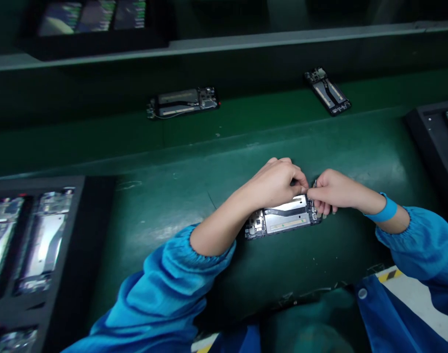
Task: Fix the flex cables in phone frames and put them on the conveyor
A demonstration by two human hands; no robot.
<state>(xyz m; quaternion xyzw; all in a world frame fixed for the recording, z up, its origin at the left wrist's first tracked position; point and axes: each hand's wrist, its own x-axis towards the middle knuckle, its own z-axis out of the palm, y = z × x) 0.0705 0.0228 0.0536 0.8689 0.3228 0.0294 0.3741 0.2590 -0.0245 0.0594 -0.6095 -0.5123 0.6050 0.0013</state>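
Note:
An opened phone (288,221), its silver inner plate, dark flex cable and circuit boards exposed, lies on the green work mat in front of me. My left hand (281,181) reaches over its upper edge, thumb and fingertips pinched together at the far right corner. At the phone's right end, my right hand (330,190) is also closed in a pinch, its thumb almost meeting the left fingertips and its other fingers curled beside the phone's end. Whatever lies between the fingertips of either hand is too small or hidden to make out.
Two more opened phones lie further back, one phone (180,102) at centre-left and another phone (327,91) at right. A black tray (67,264) with opened phones stands at left. Another tray (424,142) is at right, and a dark box (99,41) sits on the raised ledge.

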